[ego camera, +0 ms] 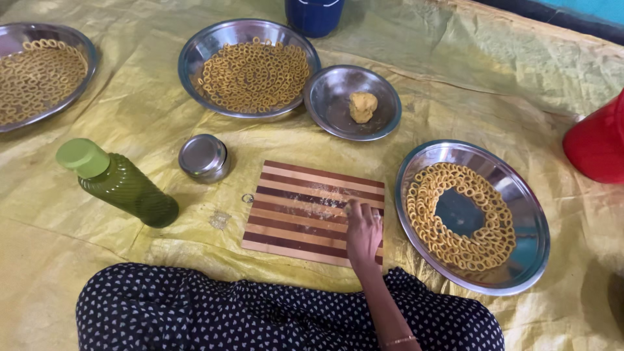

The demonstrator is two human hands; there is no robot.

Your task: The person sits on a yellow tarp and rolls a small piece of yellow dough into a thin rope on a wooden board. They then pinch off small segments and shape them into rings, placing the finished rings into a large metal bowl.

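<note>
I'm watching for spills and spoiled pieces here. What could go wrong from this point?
The right hand works at the near right corner of the striped board, close to the plate of dough rings; a wide sweep could knock rings out of their circle. The green bottle stands tilted on the wrinkled yellow sheet and might tip. The dough lump sits uncovered and may dry.

A crinkled yellow plastic sheet (162,130) covers the floor. On it lie a striped wooden board (305,211), 4 steel plates (520,260), a small lidded steel tin (203,156), a green bottle (120,185), a blue container (314,14) and a red vessel (598,143).
</note>
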